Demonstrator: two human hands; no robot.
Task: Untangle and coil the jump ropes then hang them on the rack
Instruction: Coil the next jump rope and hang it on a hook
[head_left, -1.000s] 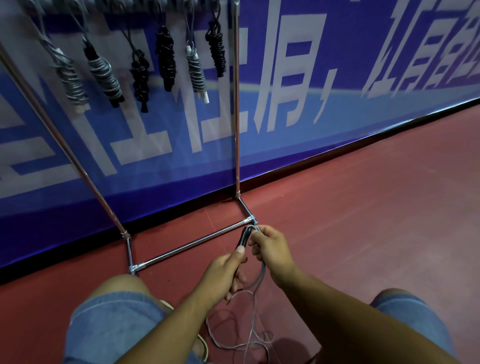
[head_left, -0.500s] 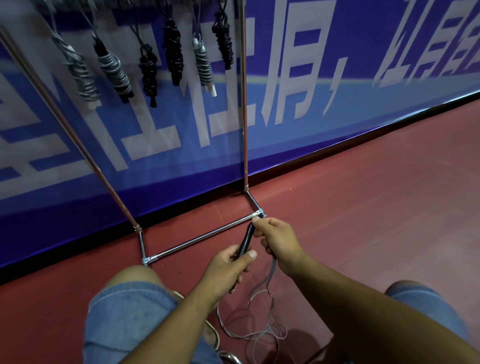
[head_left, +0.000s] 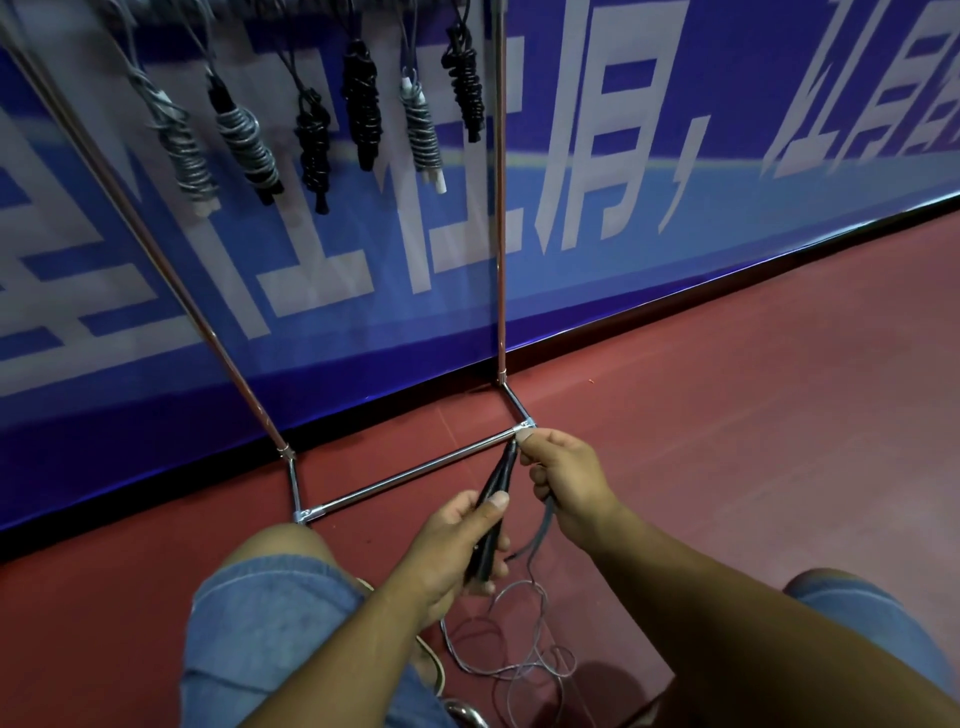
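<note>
Your left hand (head_left: 451, 540) grips the black handles (head_left: 496, 493); your right hand (head_left: 569, 480) pinches their top end, gray rope (head_left: 511, 644) trailing onto the floor (head_left: 727, 441).

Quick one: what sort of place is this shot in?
Probably an indoor sports hall: red court-style floor, a long blue barrier banner with big white characters, and a chrome tube rack hung with coiled black and grey jump ropes. The left hand and right hand hold another rope's black handles.
</note>
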